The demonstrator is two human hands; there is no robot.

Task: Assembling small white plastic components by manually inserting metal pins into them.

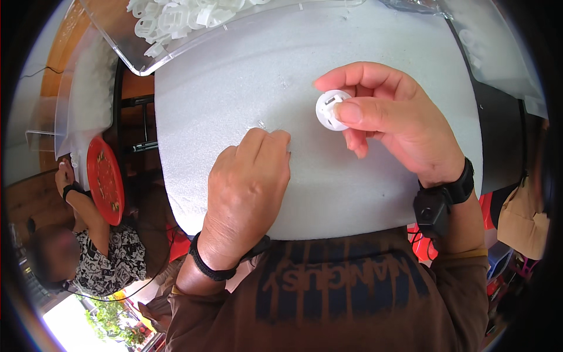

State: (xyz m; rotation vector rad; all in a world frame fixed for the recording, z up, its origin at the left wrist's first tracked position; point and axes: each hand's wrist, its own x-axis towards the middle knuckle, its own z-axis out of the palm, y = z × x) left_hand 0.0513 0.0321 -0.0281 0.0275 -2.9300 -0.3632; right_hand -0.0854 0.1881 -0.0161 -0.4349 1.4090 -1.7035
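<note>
My right hand (393, 111) is raised over the white foam-covered table (328, 199). Its thumb and fingers pinch a small white round plastic part (328, 109) with slots in its face, tilted toward me. Lower and to the left, my left hand (252, 170) rests knuckles up on the foam sheet, its fingers curled and pressed together. Just beyond those knuckles a small clear piece (261, 124) shows on the sheet. The fingertips are turned away, so what they grip, if anything, is hidden.
A clear plastic bin (141, 69) at the far left is heaped with white plastic parts (176, 20). Another translucent bin (498, 47) stands at the far right. On the left, a person (97, 252) sits beside a red round tray (105, 182) with small pieces on it.
</note>
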